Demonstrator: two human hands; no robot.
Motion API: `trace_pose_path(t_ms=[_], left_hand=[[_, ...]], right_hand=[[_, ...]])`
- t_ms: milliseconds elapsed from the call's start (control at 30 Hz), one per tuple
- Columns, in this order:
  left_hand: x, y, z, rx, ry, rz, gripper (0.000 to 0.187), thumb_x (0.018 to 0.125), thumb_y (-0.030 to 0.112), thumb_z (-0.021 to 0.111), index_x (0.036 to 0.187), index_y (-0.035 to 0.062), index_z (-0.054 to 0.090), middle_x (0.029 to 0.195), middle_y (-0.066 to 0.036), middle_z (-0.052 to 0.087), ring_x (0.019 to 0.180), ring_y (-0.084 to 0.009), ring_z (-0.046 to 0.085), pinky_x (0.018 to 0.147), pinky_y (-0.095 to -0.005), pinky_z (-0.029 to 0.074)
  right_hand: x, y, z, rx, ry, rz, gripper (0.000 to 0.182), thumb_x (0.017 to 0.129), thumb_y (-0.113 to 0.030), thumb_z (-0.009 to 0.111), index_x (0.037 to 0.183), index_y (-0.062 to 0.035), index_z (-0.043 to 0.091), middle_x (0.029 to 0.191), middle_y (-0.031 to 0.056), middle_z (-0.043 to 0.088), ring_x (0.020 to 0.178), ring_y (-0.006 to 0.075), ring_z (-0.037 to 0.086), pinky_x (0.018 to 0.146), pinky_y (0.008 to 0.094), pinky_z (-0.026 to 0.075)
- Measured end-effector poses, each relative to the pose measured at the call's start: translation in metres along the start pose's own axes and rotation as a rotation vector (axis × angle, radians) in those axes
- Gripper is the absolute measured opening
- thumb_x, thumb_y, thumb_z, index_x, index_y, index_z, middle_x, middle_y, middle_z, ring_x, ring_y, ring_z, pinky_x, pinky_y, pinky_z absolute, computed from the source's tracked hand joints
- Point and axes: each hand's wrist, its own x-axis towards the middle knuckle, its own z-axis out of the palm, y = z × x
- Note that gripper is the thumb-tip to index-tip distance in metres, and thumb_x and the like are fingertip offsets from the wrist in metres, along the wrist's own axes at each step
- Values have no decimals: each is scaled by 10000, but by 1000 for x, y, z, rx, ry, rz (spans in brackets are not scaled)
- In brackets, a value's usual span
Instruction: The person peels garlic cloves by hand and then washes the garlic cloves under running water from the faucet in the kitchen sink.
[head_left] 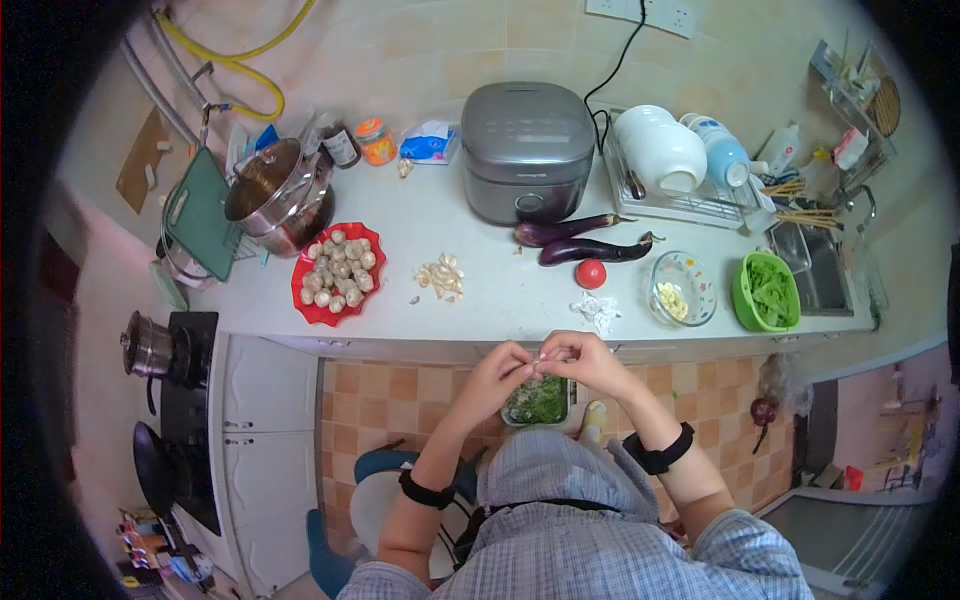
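Note:
My left hand [503, 374] and my right hand [578, 360] meet in front of the counter's edge, fingertips pinched together. Between them is a small pale piece, mostly hidden, which looks like a garlic clove. Directly below the hands is a clear-sided container [540, 403] with green leafy bits in it. Loose garlic cloves [440, 277] lie on the counter ahead to the left. A small heap of white papery scraps [597, 311] lies ahead to the right. Beside it, a clear glass bowl [704, 292] holds peeled garlic cloves [671, 300].
A red bowl [312, 311] of round pale items stands left, near a steel pot [285, 205]. Behind are a rice cooker [528, 150], two eggplants [595, 250] and a tomato [591, 274]. Right are a green basket [744, 312], dish rack [690, 207] and sink [825, 270].

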Motion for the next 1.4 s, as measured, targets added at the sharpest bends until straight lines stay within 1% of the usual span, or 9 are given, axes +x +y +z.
trace_pose_path(t_ms=[300, 367, 500, 600, 1000, 1133, 1267, 1333, 1400], left_hand=[[-1, -15, 2, 73, 139, 14, 61, 805, 6, 515, 853, -14, 482, 829, -66, 561, 815, -121, 548, 734, -242, 440], [-1, -15, 4, 169, 220, 54, 68, 781, 18, 549, 826, -23, 518, 776, -63, 580, 758, -117, 571, 680, -229, 451], [2, -29, 4, 92, 148, -5, 67, 795, 16, 538, 833, -30, 507, 792, -64, 560, 778, -129, 562, 708, -238, 454], [4, -38, 4, 99, 186, -8, 81, 784, 26, 554, 835, -30, 524, 776, -67, 566, 777, -128, 567, 713, -252, 455], [-7, -57, 8, 194, 349, -33, 102, 750, 54, 581, 821, -17, 561, 774, -102, 592, 744, -170, 583, 691, -273, 455], [-7, -69, 7, 188, 380, -14, 91, 750, 54, 577, 806, -17, 566, 752, -105, 592, 720, -174, 583, 663, -274, 456], [-7, -72, 8, 180, 408, -40, 90, 755, 57, 571, 804, -18, 568, 747, -103, 593, 705, -170, 581, 647, -272, 456], [-9, -73, 9, 241, 504, 2, 80, 738, 35, 564, 796, -11, 531, 717, -122, 569, 630, -213, 558, 575, -288, 429], [-9, -73, 11, 273, 561, 15, 78, 738, 33, 562, 795, -11, 533, 708, -126, 565, 619, -220, 554, 565, -288, 425]], right_hand=[[8, 15, 2, -335, 25, -110, 114, 748, -73, 606, 797, 12, 548, 754, 53, 563, 717, 99, 545, 669, 222, 435], [9, 18, 3, -273, 58, -75, 111, 748, -65, 607, 805, 8, 546, 759, 43, 560, 728, 93, 534, 667, 222, 434], [7, 34, -4, -163, 3, 56, 111, 745, -52, 610, 816, 2, 544, 770, 36, 559, 741, 84, 527, 682, 222, 431], [9, 45, -5, -93, 16, 121, 126, 743, -46, 614, 835, -4, 539, 778, 25, 557, 750, 76, 521, 703, 214, 418], [22, 63, -7, -126, -152, 262, 116, 762, -25, 587, 857, -9, 522, 781, 6, 535, 744, 66, 492, 673, 203, 398], [25, 74, -8, -188, -188, 286, 114, 772, -31, 579, 866, -14, 516, 778, 0, 524, 740, 61, 480, 660, 201, 389], [26, 89, -6, -93, -188, 266, 99, 782, -31, 567, 863, -20, 511, 772, -11, 502, 741, 58, 468, 655, 196, 378], [27, 94, -1, -72, -184, 247, 96, 784, -31, 565, 862, -21, 509, 769, -14, 495, 744, 58, 467, 660, 194, 377], [28, 97, 8, -6, -100, 163, 85, 789, -33, 559, 856, -19, 509, 767, -16, 488, 746, 56, 464, 666, 192, 376]])
